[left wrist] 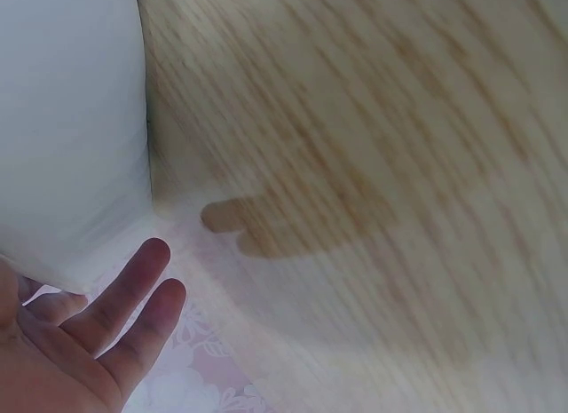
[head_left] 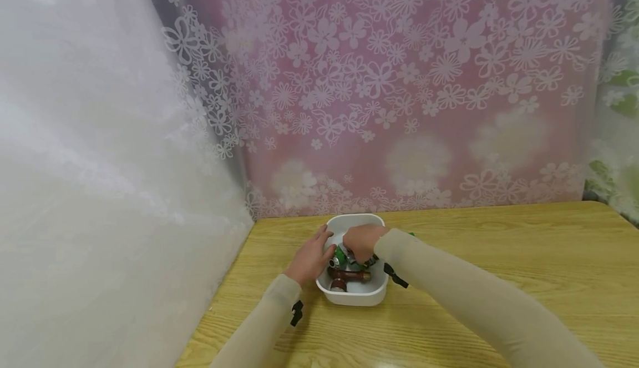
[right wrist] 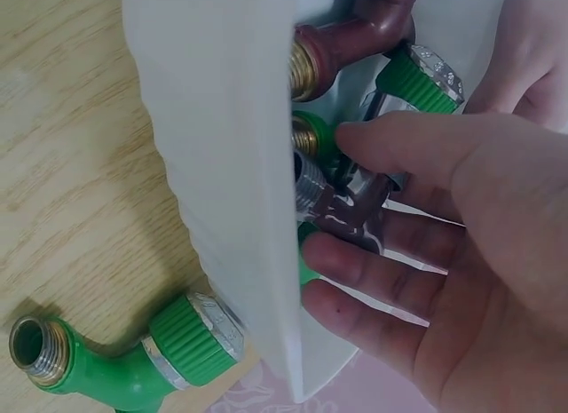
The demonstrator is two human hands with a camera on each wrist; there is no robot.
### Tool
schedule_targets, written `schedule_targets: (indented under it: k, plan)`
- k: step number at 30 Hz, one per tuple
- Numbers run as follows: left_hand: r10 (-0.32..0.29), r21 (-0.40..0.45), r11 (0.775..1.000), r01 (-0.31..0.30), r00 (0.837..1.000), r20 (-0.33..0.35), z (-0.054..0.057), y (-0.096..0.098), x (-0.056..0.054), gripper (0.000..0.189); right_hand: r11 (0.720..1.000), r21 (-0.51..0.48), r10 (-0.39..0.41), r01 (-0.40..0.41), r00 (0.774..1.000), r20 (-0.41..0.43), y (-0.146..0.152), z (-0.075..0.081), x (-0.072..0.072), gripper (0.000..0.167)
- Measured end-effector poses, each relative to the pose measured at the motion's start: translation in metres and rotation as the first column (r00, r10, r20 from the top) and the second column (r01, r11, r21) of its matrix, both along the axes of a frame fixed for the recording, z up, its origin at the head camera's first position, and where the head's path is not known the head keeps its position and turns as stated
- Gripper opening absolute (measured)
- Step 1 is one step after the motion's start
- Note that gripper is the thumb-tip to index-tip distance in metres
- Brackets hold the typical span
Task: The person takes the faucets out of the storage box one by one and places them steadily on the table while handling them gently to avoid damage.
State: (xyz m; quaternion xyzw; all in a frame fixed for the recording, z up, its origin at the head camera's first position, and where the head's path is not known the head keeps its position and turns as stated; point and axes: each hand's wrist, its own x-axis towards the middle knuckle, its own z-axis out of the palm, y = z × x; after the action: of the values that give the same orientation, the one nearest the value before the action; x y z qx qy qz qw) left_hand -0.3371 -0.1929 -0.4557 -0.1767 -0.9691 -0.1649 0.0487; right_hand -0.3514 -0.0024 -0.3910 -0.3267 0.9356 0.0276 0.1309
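Note:
A white plastic tub (head_left: pixel 356 300) stands on the table and holds several threaded pipe fittings. My left hand (head_left: pixel 310 258) rests at its left rim, fingers fairly straight; in the left wrist view two fingers (left wrist: pixel 133 329) spread beside the outer wall. Reaching into the tub, my right hand (head_left: pixel 363 241) has thumb and fingers around a dark grey-brown metal fitting (right wrist: pixel 342 213) with a threaded end. Close to that thumb lies a green fitting with a ribbed collar (right wrist: pixel 417 80). A brown-red elbow-shaped fitting (head_left: pixel 351 275) lies nearer the tub's front.
Outside the tub's right wall, another green threaded fitting (right wrist: pixel 124 369) lies on the wood-grain table (head_left: pixel 499 246), mostly behind my right sleeve in the head view. A pink flowered curtain (head_left: pixel 399 107) hangs behind the table, with a white sheet (head_left: pixel 100 162) along its left side.

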Motion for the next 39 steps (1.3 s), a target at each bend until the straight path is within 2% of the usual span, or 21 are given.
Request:
schedule_targets:
  k: [8, 16, 31, 39]
  plan:
    - [-0.014, 0.001, 1.0, 0.014, 1.0, -0.012, -0.001, 0.0, 0.0, 0.047, 1.0, -0.006, 0.015, -0.015, 1.0, 0.005, 0.005, 0.005, 0.0, 0.012]
    - [0.008, 0.006, 1.0, -0.008, 1.0, 0.007, -0.001, 0.001, 0.001, 0.048, 0.996, -0.028, 0.08, -0.081, 0.995, -0.059, 0.013, 0.011, -0.004, 0.012]
    - [0.042, -0.009, 0.999, -0.042, 0.999, 0.023, 0.0, 0.002, -0.003, 0.049, 0.985, -0.125, 0.115, -0.119, 0.993, -0.042, 0.052, 0.031, 0.003, 0.007]
    - [0.042, -0.006, 0.999, -0.042, 0.999, 0.024, -0.003, 0.003, -0.002, 0.05, 0.985, -0.124, 0.115, -0.12, 0.992, -0.045, 0.074, 0.034, 0.009, 0.016]
